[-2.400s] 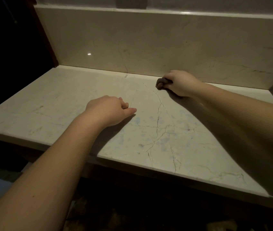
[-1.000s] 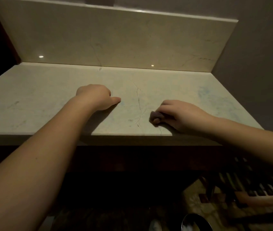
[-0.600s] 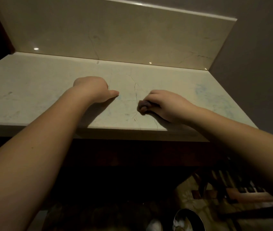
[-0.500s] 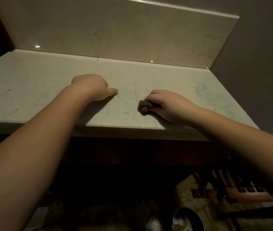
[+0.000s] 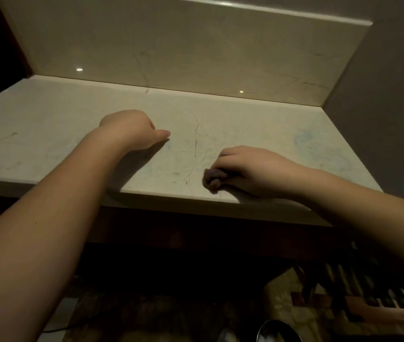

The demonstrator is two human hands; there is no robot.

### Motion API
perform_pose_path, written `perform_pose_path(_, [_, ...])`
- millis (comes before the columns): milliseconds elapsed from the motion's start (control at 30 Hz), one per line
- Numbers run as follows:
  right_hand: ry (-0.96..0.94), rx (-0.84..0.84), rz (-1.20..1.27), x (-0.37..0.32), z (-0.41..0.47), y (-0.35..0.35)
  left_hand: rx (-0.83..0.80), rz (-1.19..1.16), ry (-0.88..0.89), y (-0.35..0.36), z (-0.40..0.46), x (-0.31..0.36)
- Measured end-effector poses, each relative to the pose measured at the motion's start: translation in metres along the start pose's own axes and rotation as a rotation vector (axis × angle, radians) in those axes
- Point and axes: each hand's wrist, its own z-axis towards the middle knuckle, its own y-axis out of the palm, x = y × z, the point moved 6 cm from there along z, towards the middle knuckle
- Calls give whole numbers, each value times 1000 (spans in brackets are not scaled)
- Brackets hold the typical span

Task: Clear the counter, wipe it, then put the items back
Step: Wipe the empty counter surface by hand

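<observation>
Both forearms outstretched, left hand (image 5: 131,130) loosely fisted, right hand (image 5: 250,170) curled, knuckles up.

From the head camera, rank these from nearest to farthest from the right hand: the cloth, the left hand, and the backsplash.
1. The cloth: bunched in the right hand, near the counter's front edge.
2. The left hand: to its left, resting on the counter.
3. The backsplash: upright at the counter's rear.

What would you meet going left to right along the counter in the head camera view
left hand resting in a loose fist → dark vein in the marble counter → bunched cloth → right hand gripping it.
</observation>
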Motion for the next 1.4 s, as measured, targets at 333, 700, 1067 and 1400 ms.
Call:
perform_pose_path(333, [-129,-110,19,20,-63,-7,5,-34,-68,2,-7,1])
perform_pose_path(700, [97,-30,-132,88,24,-13,-50,-85,-116,4,-12,25])
perform_pose_path(1067, [-54,-54,-55,66,-24,-12,-55,-71,36,10,-33,82])
perform_pose_path(1400, [355,33,-104,166,81,-21,-112,45,25,9,-26,82])
